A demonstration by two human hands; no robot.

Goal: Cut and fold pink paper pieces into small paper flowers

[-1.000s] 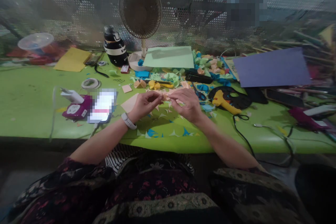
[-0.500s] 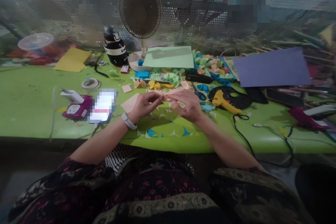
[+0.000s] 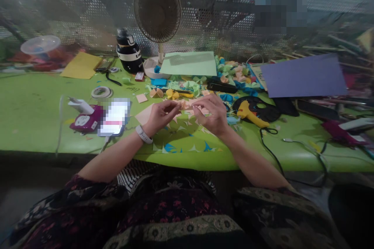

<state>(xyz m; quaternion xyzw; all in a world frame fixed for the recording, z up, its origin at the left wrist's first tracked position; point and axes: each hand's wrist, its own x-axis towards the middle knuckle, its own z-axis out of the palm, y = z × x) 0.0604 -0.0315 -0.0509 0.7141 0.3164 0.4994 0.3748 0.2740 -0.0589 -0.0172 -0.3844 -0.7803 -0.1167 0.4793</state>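
Between the thumb and fingertips of my left hand (image 3: 163,114) is a small folded peach paper piece (image 3: 184,105). My right hand (image 3: 212,113) is just to the right, its thumb and forefinger close together at the tips. Whatever those fingertips hold, if anything, is too small to make out. Peach paper sheets (image 3: 145,114) lie beneath and beside the hands, among small paper offcuts (image 3: 175,148). Just beyond are a folded peach paper flower (image 3: 156,93) and a yellow paper flower (image 3: 172,93).
A yellow glue gun (image 3: 251,113) lies on a black pad to the right. On the left are a lit phone (image 3: 113,118), a purple socket block (image 3: 84,122) and a tape roll (image 3: 101,92). Behind stand a black bottle (image 3: 129,52) and a fan (image 3: 157,9).
My right fingertips have drawn back slightly to the right, away from the small paper piece, and come together. My left hand keeps its pinch in nearly the same place.
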